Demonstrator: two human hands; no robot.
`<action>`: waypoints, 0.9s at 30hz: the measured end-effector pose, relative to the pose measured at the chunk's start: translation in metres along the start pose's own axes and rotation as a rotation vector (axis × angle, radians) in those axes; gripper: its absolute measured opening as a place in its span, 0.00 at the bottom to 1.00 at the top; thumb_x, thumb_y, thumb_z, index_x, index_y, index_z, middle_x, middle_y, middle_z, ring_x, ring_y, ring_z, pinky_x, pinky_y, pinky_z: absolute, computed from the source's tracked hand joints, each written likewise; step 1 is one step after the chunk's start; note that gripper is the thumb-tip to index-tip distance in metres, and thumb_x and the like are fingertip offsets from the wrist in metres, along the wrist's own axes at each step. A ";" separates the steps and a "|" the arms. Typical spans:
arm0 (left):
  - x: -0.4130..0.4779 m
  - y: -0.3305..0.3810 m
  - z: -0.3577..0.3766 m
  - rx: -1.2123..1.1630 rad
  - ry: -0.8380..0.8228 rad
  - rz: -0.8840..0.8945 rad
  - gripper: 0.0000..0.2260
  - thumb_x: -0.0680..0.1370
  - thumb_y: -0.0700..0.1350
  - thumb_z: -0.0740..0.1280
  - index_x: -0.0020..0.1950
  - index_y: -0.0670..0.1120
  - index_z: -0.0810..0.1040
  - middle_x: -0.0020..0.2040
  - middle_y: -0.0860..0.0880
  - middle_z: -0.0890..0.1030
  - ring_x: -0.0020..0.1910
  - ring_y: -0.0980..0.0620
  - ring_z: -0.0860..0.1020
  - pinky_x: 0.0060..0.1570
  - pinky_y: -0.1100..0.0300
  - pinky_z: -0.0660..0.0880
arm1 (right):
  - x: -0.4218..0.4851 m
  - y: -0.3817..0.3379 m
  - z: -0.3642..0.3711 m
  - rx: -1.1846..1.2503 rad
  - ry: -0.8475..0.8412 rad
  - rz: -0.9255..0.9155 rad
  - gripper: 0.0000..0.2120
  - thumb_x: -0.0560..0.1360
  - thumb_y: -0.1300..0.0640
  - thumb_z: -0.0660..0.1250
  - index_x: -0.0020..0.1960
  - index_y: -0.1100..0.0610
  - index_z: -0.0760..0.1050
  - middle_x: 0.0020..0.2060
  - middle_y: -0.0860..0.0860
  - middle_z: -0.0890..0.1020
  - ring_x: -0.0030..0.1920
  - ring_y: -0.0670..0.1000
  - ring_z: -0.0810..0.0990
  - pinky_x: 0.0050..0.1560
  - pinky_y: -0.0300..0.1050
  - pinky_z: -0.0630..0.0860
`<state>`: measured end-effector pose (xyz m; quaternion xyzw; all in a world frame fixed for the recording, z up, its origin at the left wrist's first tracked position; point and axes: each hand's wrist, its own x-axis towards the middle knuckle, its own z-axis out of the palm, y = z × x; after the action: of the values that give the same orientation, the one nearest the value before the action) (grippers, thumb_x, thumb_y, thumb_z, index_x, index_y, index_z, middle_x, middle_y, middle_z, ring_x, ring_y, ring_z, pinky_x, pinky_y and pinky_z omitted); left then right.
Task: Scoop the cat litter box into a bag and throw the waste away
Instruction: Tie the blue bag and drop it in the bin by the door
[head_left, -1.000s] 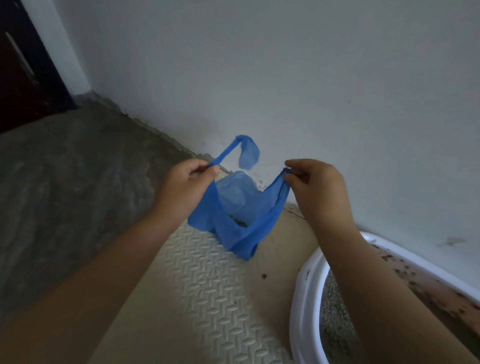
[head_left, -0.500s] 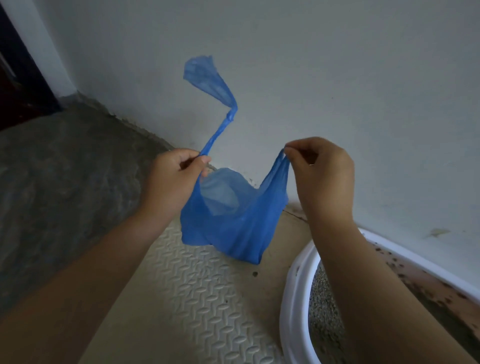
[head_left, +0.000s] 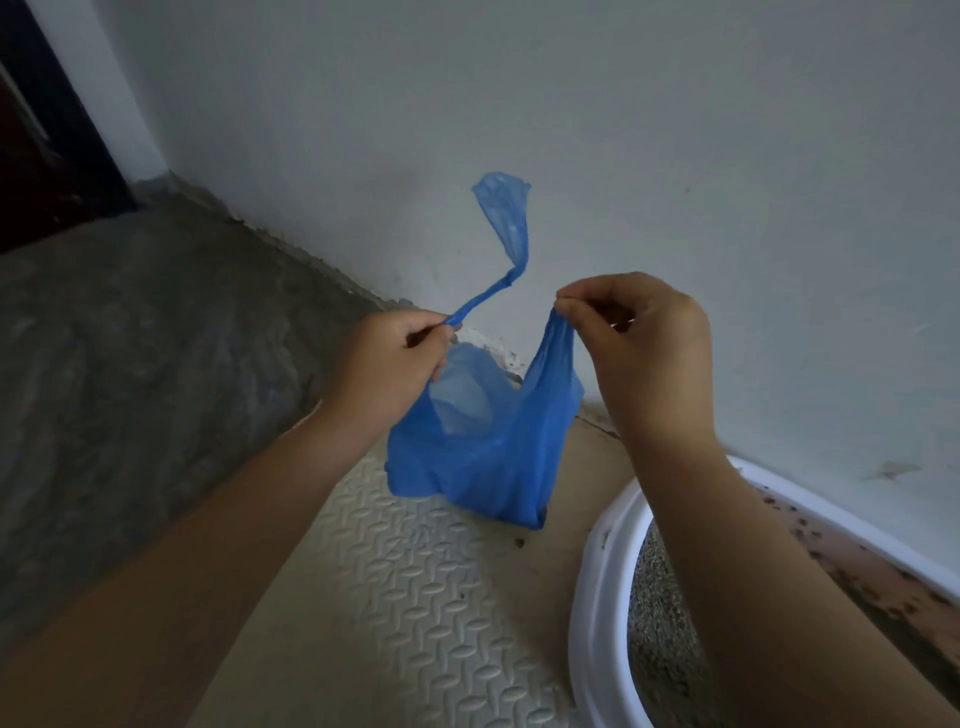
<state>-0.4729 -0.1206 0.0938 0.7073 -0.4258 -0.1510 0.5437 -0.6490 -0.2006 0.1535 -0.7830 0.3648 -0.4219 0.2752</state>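
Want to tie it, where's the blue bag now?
Centre of the head view: the blue bag hangs pinched between the left hand and right hand, left of the litter box.

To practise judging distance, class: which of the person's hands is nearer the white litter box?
Right. The right hand pinches the blue bag just beyond the litter box, forearm crossing its rim; the left hand grips the other handle, farther left over the mat.
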 end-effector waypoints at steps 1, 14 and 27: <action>0.000 0.000 0.001 -0.001 -0.002 0.002 0.08 0.78 0.39 0.63 0.43 0.44 0.82 0.29 0.50 0.77 0.26 0.59 0.73 0.35 0.66 0.71 | 0.000 0.000 -0.001 0.001 -0.003 -0.002 0.02 0.73 0.58 0.71 0.43 0.52 0.82 0.41 0.45 0.83 0.40 0.41 0.79 0.43 0.32 0.74; -0.007 0.008 0.022 -0.029 -0.422 0.011 0.11 0.80 0.41 0.62 0.52 0.58 0.78 0.36 0.54 0.80 0.32 0.56 0.77 0.37 0.65 0.73 | -0.004 0.012 -0.001 0.163 -0.153 0.033 0.05 0.72 0.59 0.73 0.41 0.50 0.82 0.38 0.39 0.83 0.38 0.39 0.79 0.42 0.27 0.73; -0.011 0.020 0.037 -0.104 -0.610 0.050 0.05 0.77 0.47 0.67 0.43 0.52 0.81 0.32 0.56 0.78 0.35 0.58 0.76 0.38 0.60 0.74 | -0.005 0.023 -0.003 0.120 -0.129 0.071 0.05 0.73 0.58 0.72 0.41 0.49 0.81 0.36 0.38 0.81 0.38 0.38 0.78 0.39 0.27 0.71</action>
<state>-0.5134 -0.1369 0.0954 0.5900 -0.5783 -0.3644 0.4298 -0.6613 -0.2106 0.1362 -0.7771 0.3479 -0.3819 0.3594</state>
